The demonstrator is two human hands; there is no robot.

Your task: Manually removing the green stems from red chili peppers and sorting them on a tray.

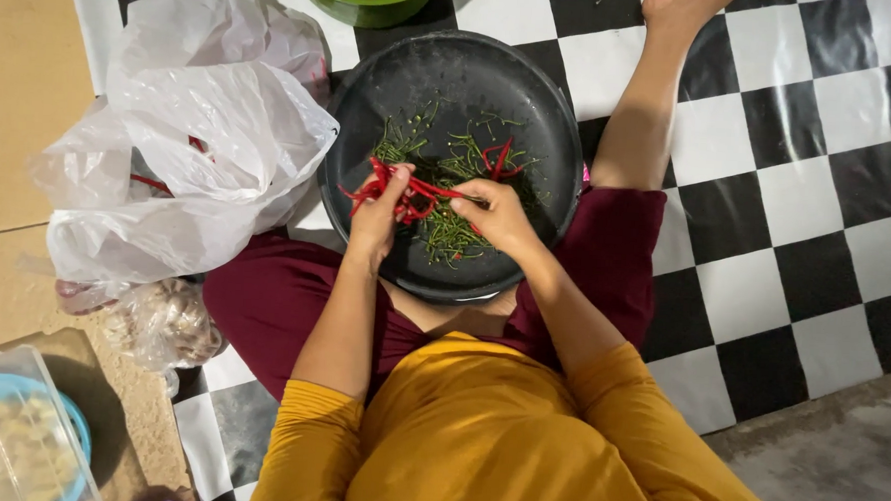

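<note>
1. While a person sits on a black-and-white checked floor mat (pixel 798 196), the left hand (pixel 379 216) is closed around a bunch of red chillies (pixel 408 191), held over the middle of a wide black bowl (pixel 393 78).
2. The right hand (pixel 499 215) pinches the free end of one chilli from that bunch between thumb and fingertips, its other fingers curled in; the two hands sit just beside each other.
3. Green chilli stems (pixel 454 161) lie heaped on the bottom of the bowl under the hands, with a few loose red chillies among them.
4. The bowl rests on the floor mat against the person's lap, between knees covered in dark red cloth (pixel 263 293); the sleeves are mustard yellow.
5. A bare leg (pixel 640 119) stretches out past the right side of the bowl.
6. A crumpled white plastic bag (pixel 200 130) lies just to the left of the bowl, touching its rim, with a few red chillies showing through.
7. A green bowl (pixel 371 12) of red chillies stands at the top edge, beyond the black bowl.
8. A smaller clear bag (pixel 167 324) of pale lumps lies near the left knee.
9. A clear box with a blue lid (pixel 11 442) sits in the lower left corner, well apart from the hands.
</note>
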